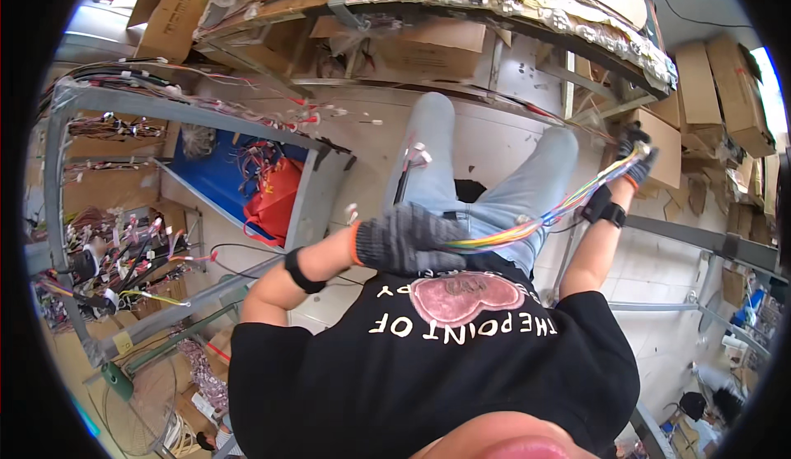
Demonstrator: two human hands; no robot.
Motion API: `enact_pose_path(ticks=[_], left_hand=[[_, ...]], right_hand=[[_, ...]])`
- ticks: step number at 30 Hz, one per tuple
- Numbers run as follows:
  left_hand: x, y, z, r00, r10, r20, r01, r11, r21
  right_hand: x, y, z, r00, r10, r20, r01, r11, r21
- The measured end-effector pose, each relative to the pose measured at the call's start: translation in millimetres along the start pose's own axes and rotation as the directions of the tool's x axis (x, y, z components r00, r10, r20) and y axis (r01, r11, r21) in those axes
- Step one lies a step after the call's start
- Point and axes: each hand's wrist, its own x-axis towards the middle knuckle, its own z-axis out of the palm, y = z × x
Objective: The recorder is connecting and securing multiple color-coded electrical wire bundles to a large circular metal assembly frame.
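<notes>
Grey knitted gloves with orange cuffs cover both hands of the seated person. The left hand (410, 238), in front of the lower shirt (428, 368), is closed around one end of a multicoloured wire bundle (550, 214). The right hand (636, 152), raised beyond the right knee and slightly blurred, grips the opposite end, where pale connectors show at the fingers; their exact placement cannot be told. Between the hands, the wire bundle runs on a slant across the lap, with yellow, red, blue, green and white strands visible. A black band (305, 273) is worn on the left forearm, another (611, 215) near the right wrist.

A dark cable (402, 185) with white plugs lies along the left thigh of the pale jeans (432, 133).

To the left stands a grey metal frame (59, 179), with loose wires along its top rail and more wires in a tangle at its far side. Within it is a blue tray (188, 170) containing a red bag (278, 199) and, against the bag, coloured wires. Ahead, a table (614, 67) carries yellow and white items in a row along its front. Cardboard boxes (441, 51) are stored beneath; another box (666, 154) sits just behind the right hand.
</notes>
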Motion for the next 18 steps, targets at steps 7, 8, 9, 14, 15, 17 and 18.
enact_pose_path(ticks=[7, 8, 9, 14, 15, 17, 18], left_hand=[[-78.8, -106.4, -31.5, 0.774, -0.633, 0.014, 0.422, 0.532, 0.735], [-96.1, -123.6, -30.6, 0.769, -0.638, 0.020, 0.423, 0.533, 0.732], [-112.5, -138.7, -26.6, 0.803, -0.592, -0.066, 0.442, 0.519, 0.731], [-141.4, -177.3, 36.0, 0.885, -0.222, -0.408, 0.465, 0.395, 0.792], [-164.7, -203.2, 60.7, 0.891, -0.216, -0.398, 0.453, 0.407, 0.793], [-214.4, -251.2, 103.2, 0.512, -0.355, -0.782, 0.799, 0.532, 0.282], [-206.2, -257.6, 111.6, 0.533, -0.360, -0.766, 0.782, 0.555, 0.283]], right_hand=[[-79.2, -147.4, 15.1, 0.963, 0.018, 0.270, 0.040, 0.978, -0.207], [-109.4, -126.7, 38.4, 0.984, -0.060, 0.170, 0.078, 0.992, -0.102], [-139.6, -120.1, 63.2, 0.982, -0.186, 0.014, 0.184, 0.957, -0.226], [-235.1, -185.2, 122.3, 0.931, -0.309, 0.192, 0.361, 0.718, -0.595], [-256.0, -173.0, 159.2, 0.919, -0.361, 0.157, 0.379, 0.709, -0.594], [-285.8, -195.5, 178.6, 0.853, -0.456, 0.255, 0.522, 0.769, -0.369], [-298.8, -196.0, 192.7, 0.812, -0.267, 0.519, 0.496, 0.784, -0.372]])
